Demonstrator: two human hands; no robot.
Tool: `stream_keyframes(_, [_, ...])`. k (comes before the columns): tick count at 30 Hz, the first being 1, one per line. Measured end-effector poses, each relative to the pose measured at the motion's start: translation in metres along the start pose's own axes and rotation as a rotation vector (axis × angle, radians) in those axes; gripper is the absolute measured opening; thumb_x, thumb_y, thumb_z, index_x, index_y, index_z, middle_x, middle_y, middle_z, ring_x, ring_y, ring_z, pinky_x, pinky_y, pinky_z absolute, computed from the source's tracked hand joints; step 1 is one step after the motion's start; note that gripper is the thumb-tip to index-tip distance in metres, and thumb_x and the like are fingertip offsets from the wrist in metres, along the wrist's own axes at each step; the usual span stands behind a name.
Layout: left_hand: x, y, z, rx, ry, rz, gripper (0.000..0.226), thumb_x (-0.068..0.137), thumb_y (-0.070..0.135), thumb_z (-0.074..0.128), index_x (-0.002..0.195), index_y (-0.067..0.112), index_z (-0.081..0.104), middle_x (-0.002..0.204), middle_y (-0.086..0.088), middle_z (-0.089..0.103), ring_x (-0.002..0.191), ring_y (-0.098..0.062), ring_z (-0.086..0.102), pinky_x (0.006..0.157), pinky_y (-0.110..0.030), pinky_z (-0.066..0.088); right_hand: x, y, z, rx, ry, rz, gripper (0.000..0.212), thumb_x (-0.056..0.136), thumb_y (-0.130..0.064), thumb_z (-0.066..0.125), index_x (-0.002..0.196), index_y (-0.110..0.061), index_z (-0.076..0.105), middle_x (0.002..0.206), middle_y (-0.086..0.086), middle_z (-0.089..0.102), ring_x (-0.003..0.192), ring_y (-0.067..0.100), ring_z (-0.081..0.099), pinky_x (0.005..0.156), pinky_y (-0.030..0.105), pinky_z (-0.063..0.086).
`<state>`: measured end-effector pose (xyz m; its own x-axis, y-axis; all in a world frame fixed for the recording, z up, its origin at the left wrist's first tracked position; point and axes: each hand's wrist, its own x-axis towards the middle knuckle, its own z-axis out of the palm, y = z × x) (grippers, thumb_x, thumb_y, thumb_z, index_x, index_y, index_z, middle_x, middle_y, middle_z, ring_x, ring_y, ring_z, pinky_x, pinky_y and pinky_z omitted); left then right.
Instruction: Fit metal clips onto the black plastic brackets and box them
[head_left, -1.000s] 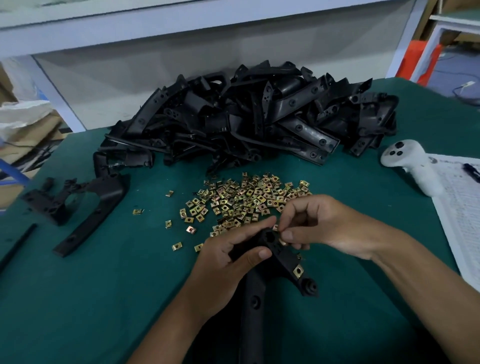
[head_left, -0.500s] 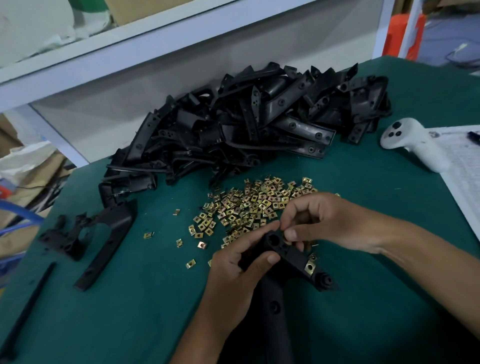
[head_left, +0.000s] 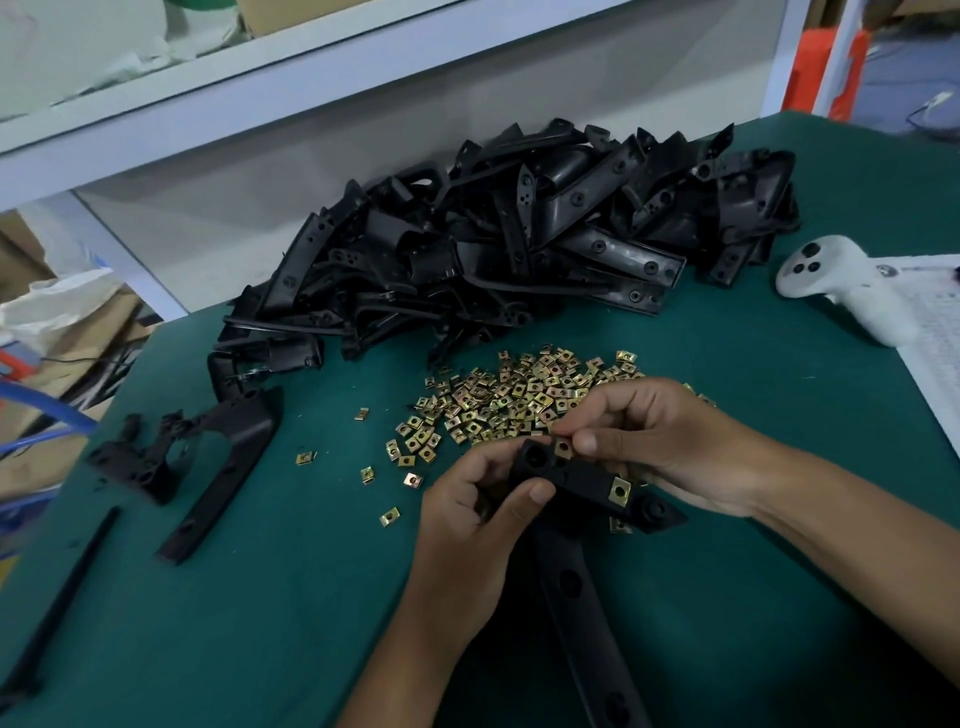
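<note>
- Fitting second brass-coloured metal clip: right hand pinches it at long black plastic bracket, gripped by left hand above green table.
- One fitted clip already on.
- Big bracket pile and loose clips remain; no box in view.

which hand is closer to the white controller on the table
Right. The right hand works on the bracket on the same side as the white controller, with open table between. The left hand holds the bracket farther away.

Print covers the paper sheet (far too small to read).
</note>
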<state>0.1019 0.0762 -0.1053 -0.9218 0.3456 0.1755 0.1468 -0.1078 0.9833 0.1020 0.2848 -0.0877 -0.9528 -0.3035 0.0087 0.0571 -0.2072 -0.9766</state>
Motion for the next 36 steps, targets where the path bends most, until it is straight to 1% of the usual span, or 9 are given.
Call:
stream_keyframes(5, [0.000, -0.002, 0.000, -0.055, -0.023, -0.006, 0.025, 0.080, 0.027, 0.074, 0.103, 0.017, 0.071, 0.097, -0.005, 0.078, 0.091, -0.014, 0.073, 0.078, -0.021, 0.056, -0.004, -0.009, 0.002, -0.148, 0.010, -0.084, 0.013, 0.076, -0.017, 0.075, 0.085, -0.023, 0.082, 0.084, 0.005, 0.076, 0.076, 0.014, 0.069, 0.070, 0.020, 0.057])
stream_keyframes(8, [-0.001, -0.003, -0.001, -0.059, -0.042, -0.013, 0.027, 0.081, 0.027, 0.073, 0.104, 0.013, 0.069, 0.099, -0.009, 0.078, 0.092, -0.017, 0.073, 0.078, -0.022, 0.056, -0.008, -0.016, 0.000, -0.206, -0.025, -0.112, 0.013, 0.079, -0.008, 0.072, 0.088, -0.014, 0.080, 0.082, 0.007, 0.077, 0.073, 0.013, 0.070, 0.068, 0.018, 0.056])
stream_keyframes(12, [-0.001, -0.003, -0.001, -0.054, -0.073, -0.011, 0.024, 0.083, 0.026, 0.072, 0.103, 0.014, 0.069, 0.094, -0.004, 0.077, 0.088, -0.012, 0.073, 0.075, -0.020, 0.056, -0.011, -0.021, 0.003, -0.241, -0.031, -0.132, 0.013, 0.081, -0.005, 0.070, 0.093, -0.006, 0.076, 0.081, 0.006, 0.076, 0.070, 0.010, 0.069, 0.066, 0.017, 0.054])
stream_keyframes(17, [-0.001, -0.002, -0.002, -0.028, -0.035, 0.029, 0.027, 0.083, 0.029, 0.070, 0.104, 0.010, 0.067, 0.092, 0.000, 0.077, 0.085, -0.009, 0.072, 0.074, -0.020, 0.056, -0.013, -0.021, 0.010, -0.324, 0.020, -0.128, 0.014, 0.083, -0.018, 0.072, 0.095, -0.015, 0.078, 0.086, 0.001, 0.077, 0.075, 0.010, 0.070, 0.069, 0.016, 0.054])
stream_keyframes(20, [0.000, -0.002, 0.000, -0.011, 0.015, 0.063, 0.025, 0.083, 0.029, 0.070, 0.102, 0.014, 0.068, 0.091, 0.003, 0.077, 0.085, -0.005, 0.071, 0.073, -0.017, 0.054, -0.014, -0.020, 0.013, -0.377, 0.074, -0.123, 0.014, 0.085, -0.030, 0.071, 0.094, -0.024, 0.080, 0.094, -0.006, 0.078, 0.084, 0.008, 0.073, 0.073, 0.013, 0.053])
stream_keyframes(23, [0.000, -0.003, 0.003, 0.024, 0.082, 0.102, 0.023, 0.082, 0.029, 0.070, 0.102, 0.016, 0.068, 0.092, 0.007, 0.076, 0.085, -0.002, 0.070, 0.073, -0.015, 0.053, -0.014, -0.018, 0.015, -0.353, 0.098, -0.083, 0.022, 0.080, -0.040, 0.073, 0.098, -0.031, 0.079, 0.100, -0.009, 0.078, 0.091, 0.010, 0.073, 0.079, 0.017, 0.055])
stream_keyframes(28, [0.000, -0.005, 0.004, 0.136, 0.173, 0.150, 0.021, 0.082, 0.035, 0.069, 0.102, 0.027, 0.069, 0.096, 0.013, 0.076, 0.090, -0.001, 0.070, 0.077, -0.012, 0.051, -0.015, -0.009, 0.024, -0.348, 0.157, -0.072, 0.044, 0.062, -0.037, 0.087, 0.103, -0.029, 0.076, 0.100, -0.008, 0.077, 0.093, 0.009, 0.073, 0.086, 0.020, 0.056])
stream_keyframes(32, [0.000, -0.005, 0.004, 0.177, 0.198, 0.168, 0.020, 0.084, 0.037, 0.069, 0.102, 0.030, 0.069, 0.097, 0.016, 0.075, 0.092, 0.001, 0.070, 0.078, -0.009, 0.050, -0.015, -0.007, 0.027, -0.401, 0.166, -0.104, 0.041, 0.066, -0.042, 0.084, 0.105, -0.029, 0.075, 0.101, -0.013, 0.077, 0.095, 0.006, 0.072, 0.087, 0.020, 0.056])
stream_keyframes(36, [0.000, -0.004, 0.004, 0.191, 0.204, 0.163, 0.020, 0.084, 0.038, 0.068, 0.103, 0.030, 0.068, 0.097, 0.015, 0.075, 0.092, 0.000, 0.069, 0.078, -0.010, 0.049, -0.015, -0.005, 0.026, -0.488, 0.176, -0.114, 0.036, 0.071, -0.049, 0.080, 0.101, -0.029, 0.076, 0.097, -0.012, 0.077, 0.091, 0.007, 0.072, 0.084, 0.026, 0.057])
